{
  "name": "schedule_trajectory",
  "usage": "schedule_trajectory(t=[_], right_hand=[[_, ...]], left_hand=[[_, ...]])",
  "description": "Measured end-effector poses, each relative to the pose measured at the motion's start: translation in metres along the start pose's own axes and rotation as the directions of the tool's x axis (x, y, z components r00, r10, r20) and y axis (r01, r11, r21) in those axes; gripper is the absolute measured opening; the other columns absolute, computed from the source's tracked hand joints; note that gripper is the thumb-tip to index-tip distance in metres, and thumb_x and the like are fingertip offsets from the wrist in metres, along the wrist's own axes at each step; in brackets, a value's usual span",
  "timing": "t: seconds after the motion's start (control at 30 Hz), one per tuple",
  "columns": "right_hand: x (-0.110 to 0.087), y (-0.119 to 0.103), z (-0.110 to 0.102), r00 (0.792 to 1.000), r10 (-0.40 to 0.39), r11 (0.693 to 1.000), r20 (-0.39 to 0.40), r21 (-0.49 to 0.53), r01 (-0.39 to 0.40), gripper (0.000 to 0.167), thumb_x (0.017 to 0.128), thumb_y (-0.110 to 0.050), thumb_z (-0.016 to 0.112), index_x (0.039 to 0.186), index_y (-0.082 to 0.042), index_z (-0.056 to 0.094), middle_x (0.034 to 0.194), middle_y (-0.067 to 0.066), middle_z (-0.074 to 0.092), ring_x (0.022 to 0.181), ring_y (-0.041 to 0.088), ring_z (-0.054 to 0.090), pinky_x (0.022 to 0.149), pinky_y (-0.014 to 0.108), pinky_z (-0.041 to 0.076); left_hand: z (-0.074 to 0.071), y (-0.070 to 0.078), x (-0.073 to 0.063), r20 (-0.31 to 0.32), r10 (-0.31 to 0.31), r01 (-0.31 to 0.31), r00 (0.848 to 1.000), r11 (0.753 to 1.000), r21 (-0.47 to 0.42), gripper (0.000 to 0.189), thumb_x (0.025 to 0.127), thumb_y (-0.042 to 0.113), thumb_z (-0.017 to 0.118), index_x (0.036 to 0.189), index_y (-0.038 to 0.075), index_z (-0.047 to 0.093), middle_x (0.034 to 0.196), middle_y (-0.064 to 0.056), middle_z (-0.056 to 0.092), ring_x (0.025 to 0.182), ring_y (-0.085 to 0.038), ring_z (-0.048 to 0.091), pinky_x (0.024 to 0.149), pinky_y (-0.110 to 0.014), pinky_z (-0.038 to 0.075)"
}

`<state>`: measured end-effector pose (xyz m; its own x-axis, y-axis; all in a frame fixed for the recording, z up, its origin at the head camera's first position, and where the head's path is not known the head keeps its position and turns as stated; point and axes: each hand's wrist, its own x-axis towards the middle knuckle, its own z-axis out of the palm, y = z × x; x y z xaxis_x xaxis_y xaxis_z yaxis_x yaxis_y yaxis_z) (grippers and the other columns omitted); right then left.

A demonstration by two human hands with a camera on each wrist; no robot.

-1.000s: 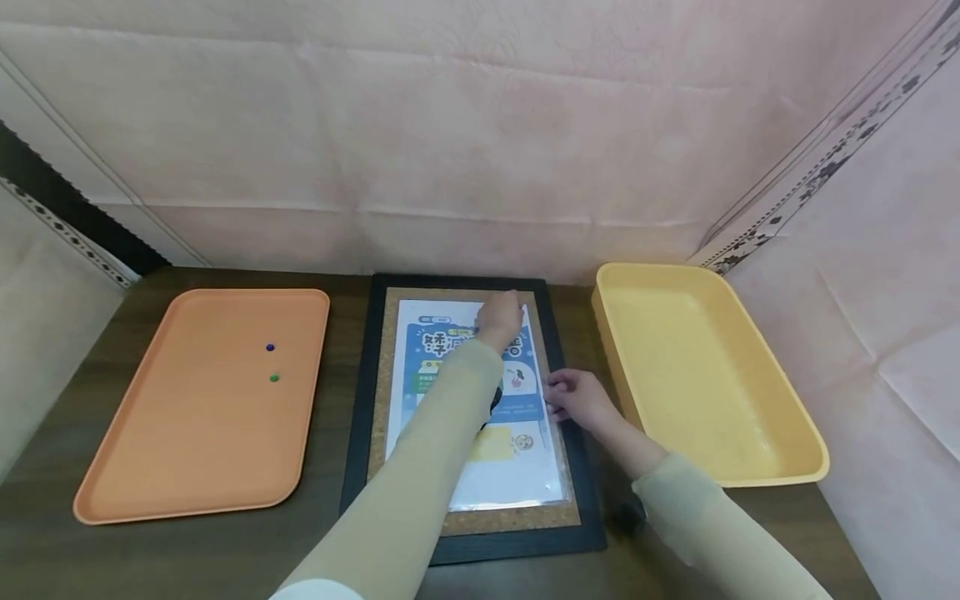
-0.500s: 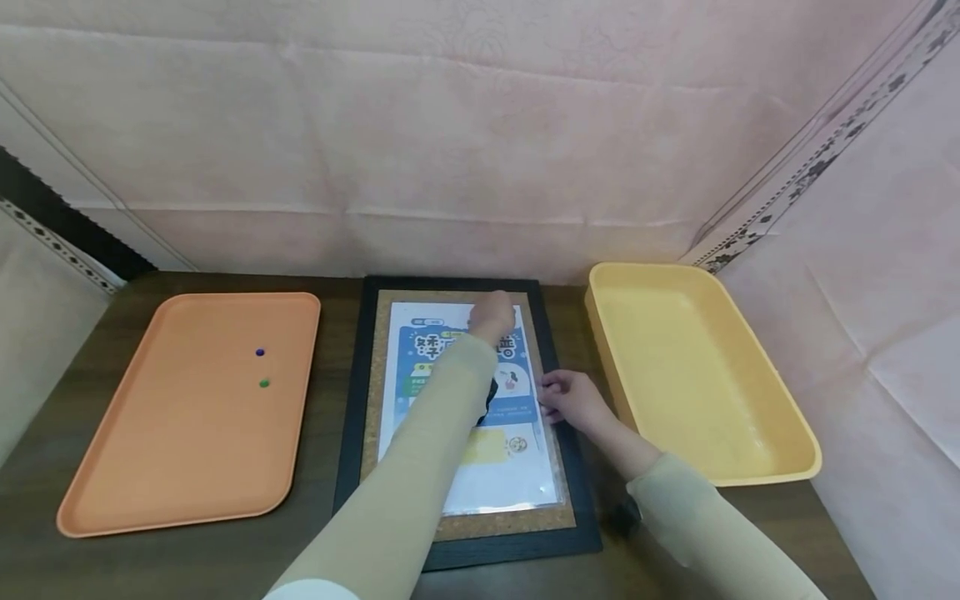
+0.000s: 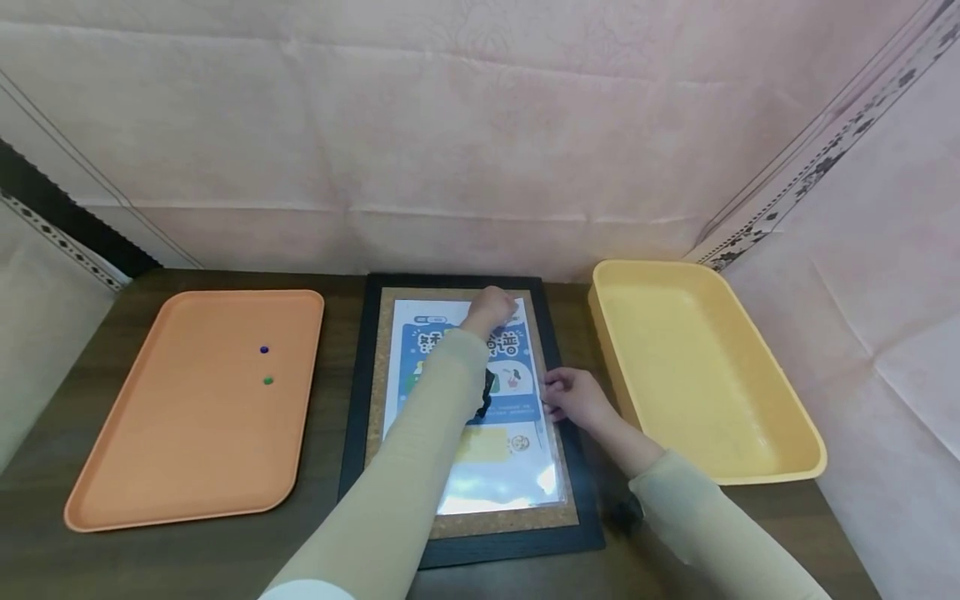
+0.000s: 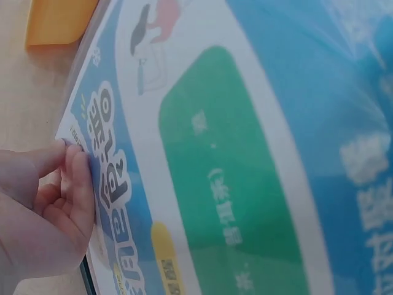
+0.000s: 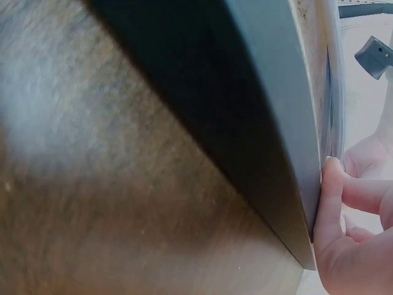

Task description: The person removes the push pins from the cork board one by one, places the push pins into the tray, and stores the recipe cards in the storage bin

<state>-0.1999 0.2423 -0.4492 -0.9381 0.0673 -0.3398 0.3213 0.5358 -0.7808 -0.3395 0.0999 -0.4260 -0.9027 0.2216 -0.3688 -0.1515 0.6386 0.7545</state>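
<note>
A blue and white poster in a shiny clear sleeve lies on a cork board with a black frame. My left hand reaches across to the poster's top right corner. In the left wrist view, the left thumb and forefinger meet at that corner, pinching something small that they mostly hide; I cannot tell what it is. My right hand pinches the poster's right edge about halfway down. Seen from the right wrist, its fingertips sit right at the sleeve's edge, beside the frame.
An orange tray stands on the left, holding a small blue ball-like piece and a small green one. On the right is a deep yellow bin. A pale cloth wall rises behind the wooden table.
My left hand has turned at the wrist and its forearm has shifted slightly left, staying at the same corner. The right hand keeps its hold. The head view has shifted slightly.
</note>
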Motion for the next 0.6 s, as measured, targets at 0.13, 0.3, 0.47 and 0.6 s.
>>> schedule_trajectory(t=[0.13, 0.3, 0.47, 0.6], right_hand=[[-0.001, 0.0, 0.0, 1.0, -0.006, 1.0, 0.0, 0.0, 0.006, 0.032, 0.09, -0.006, 0.059, 0.12, 0.006, 0.055, 0.088, 0.016, 0.062, 0.066, 0.015, 0.064, 0.063, 0.028, 0.057], [-0.001, -0.003, 0.0, 1.0, -0.002, 1.0, 0.005, -0.003, 0.002, 0.033, 0.09, -0.006, 0.059, 0.12, 0.006, 0.055, 0.09, 0.017, 0.063, 0.067, 0.015, 0.065, 0.063, 0.028, 0.057], [-0.002, -0.004, 0.0, 1.0, 0.002, 1.0, 0.008, -0.012, -0.002, 0.034, 0.09, -0.008, 0.059, 0.121, 0.005, 0.054, 0.092, 0.017, 0.064, 0.068, 0.016, 0.065, 0.064, 0.028, 0.057], [-0.002, -0.002, 0.0, 1.0, 0.009, 1.0, 0.003, -0.02, -0.009, 0.034, 0.09, -0.008, 0.059, 0.121, 0.005, 0.054, 0.092, 0.017, 0.064, 0.067, 0.015, 0.065, 0.065, 0.029, 0.057]], left_hand=[[-0.001, -0.004, 0.005, 0.001, 0.017, -0.017, 1.0, 0.999, -0.048, 0.029, 0.097, 0.026, 0.047, 0.106, 0.005, 0.064, 0.098, -0.008, 0.063, 0.089, -0.021, 0.059, 0.084, -0.03, 0.048], [-0.004, -0.011, 0.015, 0.04, 0.022, -0.015, 0.999, 0.983, -0.181, 0.025, 0.096, 0.023, 0.051, 0.104, 0.004, 0.065, 0.083, -0.002, 0.057, 0.079, -0.013, 0.058, 0.078, -0.023, 0.048], [-0.006, -0.011, 0.013, 0.085, -0.008, 0.03, 0.996, 0.962, -0.271, 0.028, 0.095, 0.021, 0.053, 0.118, 0.006, 0.062, 0.091, -0.003, 0.059, 0.092, -0.017, 0.06, 0.089, -0.028, 0.05], [-0.007, -0.008, 0.005, 0.098, -0.002, 0.032, 0.995, 0.95, -0.31, 0.029, 0.096, 0.02, 0.053, 0.117, 0.003, 0.061, 0.094, -0.006, 0.06, 0.093, -0.018, 0.061, 0.088, -0.027, 0.051]])
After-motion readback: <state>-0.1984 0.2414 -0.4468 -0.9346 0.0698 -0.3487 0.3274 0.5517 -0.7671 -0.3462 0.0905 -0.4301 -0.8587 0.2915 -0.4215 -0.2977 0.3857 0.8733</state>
